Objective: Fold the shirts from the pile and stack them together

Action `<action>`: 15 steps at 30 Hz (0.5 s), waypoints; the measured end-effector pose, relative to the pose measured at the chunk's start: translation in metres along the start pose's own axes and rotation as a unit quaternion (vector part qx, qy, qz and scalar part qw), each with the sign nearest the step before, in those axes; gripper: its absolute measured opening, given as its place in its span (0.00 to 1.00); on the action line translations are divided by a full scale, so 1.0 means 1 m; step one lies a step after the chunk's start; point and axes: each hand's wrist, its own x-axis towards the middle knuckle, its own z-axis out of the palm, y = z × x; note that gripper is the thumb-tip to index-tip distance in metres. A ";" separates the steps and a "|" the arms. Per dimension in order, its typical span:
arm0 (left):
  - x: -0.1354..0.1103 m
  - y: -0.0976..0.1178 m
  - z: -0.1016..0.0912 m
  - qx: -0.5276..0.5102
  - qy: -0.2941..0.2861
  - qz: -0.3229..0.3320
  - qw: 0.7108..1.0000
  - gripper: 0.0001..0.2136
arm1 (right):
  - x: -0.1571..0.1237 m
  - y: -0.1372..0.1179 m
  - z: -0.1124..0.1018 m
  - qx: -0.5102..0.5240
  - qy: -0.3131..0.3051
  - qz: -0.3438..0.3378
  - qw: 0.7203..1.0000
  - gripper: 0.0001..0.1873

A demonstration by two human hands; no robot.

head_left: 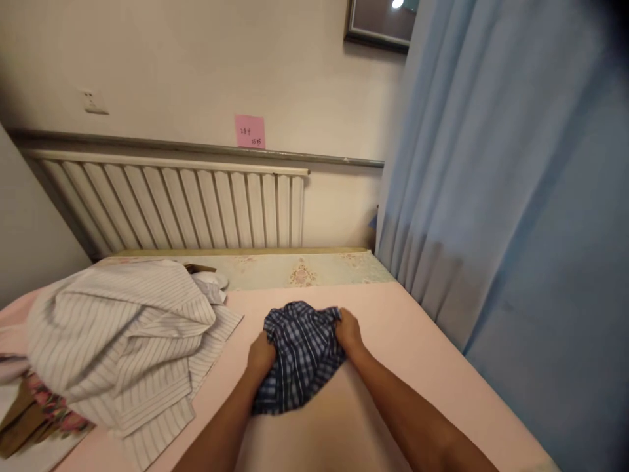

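Dark blue plaid shorts (302,351) hang bunched between my two hands, just over the pink bedsheet (393,354). Their top edge looks gathered, and the lower hem slants down to the left. My left hand (262,354) is closed on the left side of the cloth. On the upper right corner, my right hand (348,331) is closed too, pinching the fabric. Both sets of fingertips are partly hidden by the cloth and the backs of the hands.
A heap of striped white cloth (132,328) lies on the left, beside floral and brown fabric (46,410). Behind the bed are a radiator (196,203) and a pink note (249,132) on the wall. A blue curtain (452,164) hangs along the right side.
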 end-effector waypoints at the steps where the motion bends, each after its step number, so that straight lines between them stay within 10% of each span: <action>1: 0.016 0.001 -0.018 0.004 0.021 0.001 1.000 0.12 | 0.026 -0.008 -0.007 0.004 0.031 -0.002 1.000 0.19; 4: 0.034 0.001 -0.067 0.009 0.077 0.037 0.996 0.11 | 0.071 -0.023 -0.035 0.022 0.103 -0.037 0.994 0.19; 7: 0.004 -0.010 -0.083 0.007 0.090 0.106 0.990 0.10 | 0.060 -0.013 -0.058 0.060 0.141 -0.097 0.983 0.18; 10: -0.051 -0.024 -0.059 0.041 0.057 0.231 0.970 0.12 | 0.009 0.019 -0.057 0.113 0.151 -0.111 0.976 0.17; 15: -0.127 -0.041 0.024 0.098 -0.098 0.176 0.975 0.16 | -0.084 0.084 -0.021 0.155 0.057 0.090 0.982 0.17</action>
